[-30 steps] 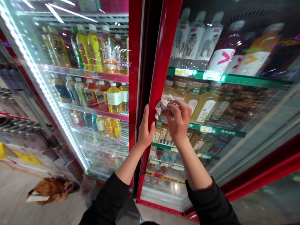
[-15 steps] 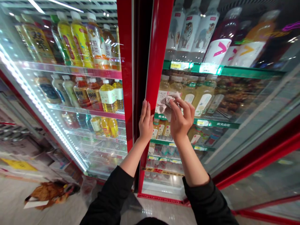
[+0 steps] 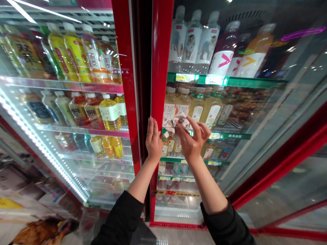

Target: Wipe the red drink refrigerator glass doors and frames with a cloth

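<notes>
My right hand (image 3: 192, 137) is closed on a crumpled whitish cloth or tissue (image 3: 176, 123), held at the glass door (image 3: 245, 105) of the right-hand drinks fridge. Which of the two materials it is, I cannot tell. My left hand (image 3: 154, 141) lies against the edge of the red door frame (image 3: 161, 44), fingers stretched upward and holding nothing. Behind the glass and the cloth stand tea bottles (image 3: 169, 103) with pale labels. Above them, bottles with animal pictures (image 3: 190, 42) line the top shelf.
To the left is a lit fridge compartment with several rows of bottles (image 3: 109, 112) behind a red frame (image 3: 125, 68). A brown heap (image 3: 38, 232) and a clear plastic bag (image 3: 88, 224) lie on the floor at lower left. Another red-framed door (image 3: 281, 170) slants in at the right.
My right hand has moved slightly down and left over the glass with the crumpled cloth or tissue. My left hand stays on the frame edge. The view has shifted a little.
</notes>
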`<action>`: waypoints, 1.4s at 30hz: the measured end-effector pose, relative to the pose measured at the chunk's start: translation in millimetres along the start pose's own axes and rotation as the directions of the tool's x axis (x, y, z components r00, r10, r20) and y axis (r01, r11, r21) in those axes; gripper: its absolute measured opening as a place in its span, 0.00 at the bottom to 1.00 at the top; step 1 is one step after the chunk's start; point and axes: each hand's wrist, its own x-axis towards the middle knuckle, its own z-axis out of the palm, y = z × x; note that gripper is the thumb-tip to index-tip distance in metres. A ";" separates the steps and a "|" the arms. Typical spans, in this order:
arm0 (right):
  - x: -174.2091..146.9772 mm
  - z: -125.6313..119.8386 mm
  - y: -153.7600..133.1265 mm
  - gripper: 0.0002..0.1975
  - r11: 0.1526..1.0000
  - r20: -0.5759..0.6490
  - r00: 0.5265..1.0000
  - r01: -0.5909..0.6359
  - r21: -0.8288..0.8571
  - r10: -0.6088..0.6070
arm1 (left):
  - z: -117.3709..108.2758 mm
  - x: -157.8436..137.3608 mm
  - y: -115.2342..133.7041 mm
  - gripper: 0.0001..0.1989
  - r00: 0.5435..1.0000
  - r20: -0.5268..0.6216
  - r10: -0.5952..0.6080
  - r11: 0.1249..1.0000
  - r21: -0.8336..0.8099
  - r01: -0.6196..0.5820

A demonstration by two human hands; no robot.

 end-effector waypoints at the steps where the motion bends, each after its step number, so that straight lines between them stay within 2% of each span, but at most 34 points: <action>1: 5.9 4.0 0.2 0.20 0.999 -0.023 0.999 -0.036 -0.015 0.036 | 0.7 -0.1 -0.1 0.35 1.000 -0.008 0.010 1.000 -0.002 -0.010; 3: 18.3 13.6 -6.2 0.23 0.998 -0.059 0.997 -0.059 -0.004 0.059 | 1.6 0.5 0.6 0.35 0.999 -0.024 0.022 1.000 0.006 -0.022; 6: 25.4 24.3 -25.2 0.26 0.999 -0.054 0.998 0.020 0.038 -0.018 | 1.1 1.8 3.0 0.34 0.996 -0.073 0.050 0.996 0.080 -0.044; 9: 11.0 21.8 -37.7 0.25 0.987 0.029 0.989 0.142 0.072 -0.144 | -1.1 2.1 4.3 0.35 0.992 -0.094 0.081 0.988 0.141 -0.068; 13: -17.2 2.8 -28.3 0.27 0.971 0.073 0.971 0.220 0.089 -0.227 | -2.2 0.6 2.4 0.35 0.997 -0.053 0.065 0.986 0.156 -0.056; 17: -21.1 -4.9 -10.9 0.30 0.987 0.007 0.987 0.161 0.031 -0.161 | -0.3 0.8 1.8 0.35 0.995 -0.059 0.082 0.985 0.154 -0.072; 20: -12.4 7.1 -12.1 0.33 0.994 -0.060 0.996 0.077 0.080 -0.073 | 1.3 1.8 3.2 0.34 0.994 -0.072 0.085 0.986 0.150 -0.073; 23: -10.9 21.3 -23.6 0.34 0.988 -0.057 0.998 0.042 0.147 -0.034 | 2.5 1.9 4.3 0.33 0.993 -0.087 0.076 0.985 0.159 -0.062; 26: -23.5 20.7 -27.9 0.33 0.973 0.034 0.992 0.115 0.200 -0.124 | 2.9 1.1 4.1 0.32 0.993 -0.100 0.064 0.983 0.179 -0.046; 29: -39.2 6.5 -15.9 0.34 0.951 0.107 0.965 0.210 0.227 -0.239 | 3.0 1.0 3.8 0.32 0.994 -0.094 0.061 0.982 0.181 -0.044; 31: -42.8 -1.0 -5.3 0.35 0.953 0.118 0.960 0.225 0.205 -0.252 | 3.2 1.6 4.1 0.33 0.994 -0.087 0.070 0.983 0.176 -0.054; 34: -33.0 2.9 -1.5 0.34 0.987 0.014 0.995 0.093 0.132 -0.096 | 3.7 2.1 4.4 0.33 0.992 -0.089 0.084 0.984 0.163 -0.068; 36: -21.4 13.1 -9.8 0.32 0.992 -0.065 0.997 -0.025 0.126 0.033 | 3.5 1.7 4.0 0.32 0.993 -0.092 0.079 0.987 0.146 -0.065; 37: -16.4 18.2 -15.9 0.31 0.989 -0.069 0.996 -0.046 0.141 0.056 | 3.2 1.3 3.5 0.32 0.994 -0.088 0.069 0.990 0.128 -0.058; 39: -11.8 23.8 -27.2 0.28 0.982 -0.034 0.999 -0.006 0.187 0.013 | 2.1 0.3 2.3 0.31 0.997 -0.070 0.039 0.997 0.073 -0.034; 42: -20.8 16.2 -31.1 0.27 0.961 0.054 0.988 0.127 0.245 -0.145 | 0.1 -0.4 1.6 0.31 0.999 -0.044 -0.003 1.000 0.013 0.004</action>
